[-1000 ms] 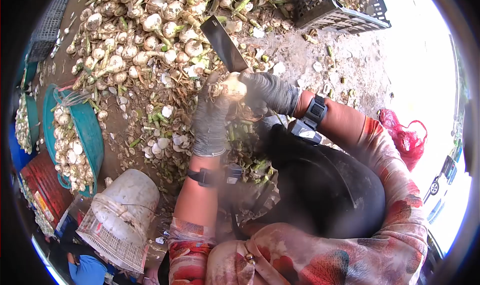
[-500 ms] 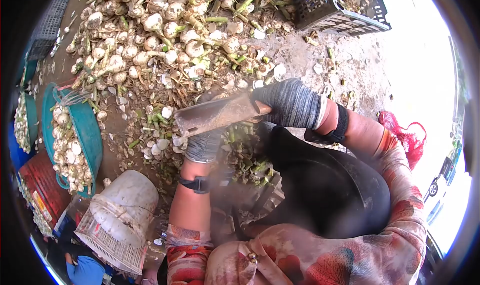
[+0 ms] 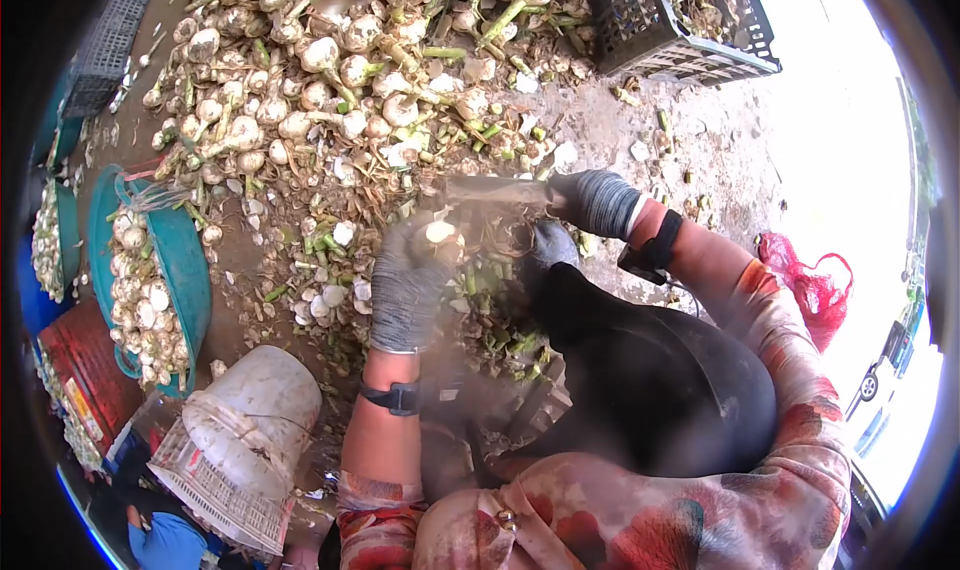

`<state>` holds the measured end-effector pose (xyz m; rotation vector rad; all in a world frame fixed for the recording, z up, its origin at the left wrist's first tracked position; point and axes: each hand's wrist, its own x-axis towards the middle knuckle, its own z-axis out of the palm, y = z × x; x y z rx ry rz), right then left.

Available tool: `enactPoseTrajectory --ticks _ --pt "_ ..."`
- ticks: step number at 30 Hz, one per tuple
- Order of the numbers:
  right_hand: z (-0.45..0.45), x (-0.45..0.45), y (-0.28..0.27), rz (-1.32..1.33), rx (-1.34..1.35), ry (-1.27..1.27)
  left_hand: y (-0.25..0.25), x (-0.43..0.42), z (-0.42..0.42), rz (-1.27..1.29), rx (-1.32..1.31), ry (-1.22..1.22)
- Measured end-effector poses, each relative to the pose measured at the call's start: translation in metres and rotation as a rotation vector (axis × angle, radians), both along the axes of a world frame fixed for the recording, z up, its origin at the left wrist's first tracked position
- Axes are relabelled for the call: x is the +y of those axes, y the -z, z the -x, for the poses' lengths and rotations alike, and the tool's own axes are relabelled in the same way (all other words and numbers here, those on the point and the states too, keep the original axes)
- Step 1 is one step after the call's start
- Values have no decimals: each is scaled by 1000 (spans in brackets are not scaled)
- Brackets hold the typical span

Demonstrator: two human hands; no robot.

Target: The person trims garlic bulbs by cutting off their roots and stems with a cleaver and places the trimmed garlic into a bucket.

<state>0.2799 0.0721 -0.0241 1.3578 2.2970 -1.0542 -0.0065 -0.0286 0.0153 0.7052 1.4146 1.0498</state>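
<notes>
Both hands wear grey knitted gloves. My left hand (image 3: 408, 285) is closed around a garlic bulb (image 3: 441, 234), whose pale surface faces up. My right hand (image 3: 597, 201) grips the handle end of a wide-bladed knife (image 3: 495, 190); the blade is blurred and points left, a little above and beyond the bulb. Cut stems and peelings (image 3: 330, 295) lie on the ground around and below my left hand. Ahead is a large heap of garlic bulbs with stems (image 3: 320, 90).
A teal basin (image 3: 182, 270) of trimmed garlic stands at the left, above a dirty white bucket (image 3: 270, 400) and a pale crate (image 3: 215, 490). A black crate (image 3: 690, 55) is at the top right, a red net bag (image 3: 815, 290) at the right. A person in blue (image 3: 165, 540) is at the lower left.
The knife was upright beyond the bulb, then swung across in front of my left hand. Now it is farther forward, and the pale bulb shows in my left hand.
</notes>
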Motion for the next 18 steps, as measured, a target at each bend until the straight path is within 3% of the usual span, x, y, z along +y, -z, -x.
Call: enactPoseTrajectory --ticks 2,3,5,6,8,10,11,13,14,16,18 --pt "-17 2 -8 -53 -50 35 -17 -4 31 -54 16 -152" --pt "-17 1 -19 -43 -20 130 -26 -5 61 -119 -112 -277" --pt "-17 6 -30 -19 32 301 -51 -6 161 -451 -821 -508" --pt "-20 8 -31 -6 53 378 -70 -8 195 -594 -1004 -504" --pt "-26 8 -19 -72 185 414 -93 -3 209 -691 -1078 -537" --pt "-23 12 -19 -62 231 487 -87 21 213 -526 -435 -747" --pt "-23 14 -16 -44 255 483 -74 42 196 -375 -273 -678" --pt "-18 16 -18 -11 277 463 -32 81 149 -216 14 -265" --pt "-12 16 -27 4 274 451 -2 100 125 -180 427 -139" --pt "-3 16 -34 -18 226 407 2 133 75 -187 1454 415" --pt "1 14 -32 -21 252 416 37 148 64 -388 1754 530"
